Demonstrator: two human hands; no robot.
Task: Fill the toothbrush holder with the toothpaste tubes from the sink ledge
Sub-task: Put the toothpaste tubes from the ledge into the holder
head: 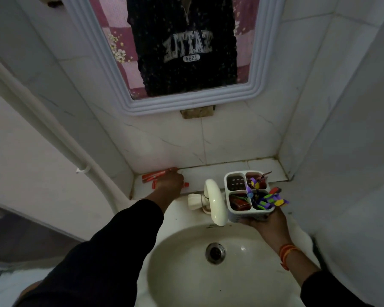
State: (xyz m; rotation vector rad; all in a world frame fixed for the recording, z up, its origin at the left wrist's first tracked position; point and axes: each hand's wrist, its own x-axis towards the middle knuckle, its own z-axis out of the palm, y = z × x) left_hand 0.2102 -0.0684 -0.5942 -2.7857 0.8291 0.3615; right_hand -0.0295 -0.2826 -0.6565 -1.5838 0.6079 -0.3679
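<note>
My right hand [267, 220] fingers clamped under holder [248, 196]: three compartments stuffed, one empty. Left hand [170, 181] on ledge tubes [153, 176], finger state unclear.

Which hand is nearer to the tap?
The right. The right hand, holding the toothbrush holder, sits just beside the tap, while the left hand is farther away on the ledge over the toothpaste tubes.

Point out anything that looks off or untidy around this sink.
The red toothpaste tubes lie scattered flat on the ledge under the left hand. The holder, held over the basin by the right hand, is unevenly loaded: its rear-left compartment is empty, and colourful items stick out sideways.
</note>
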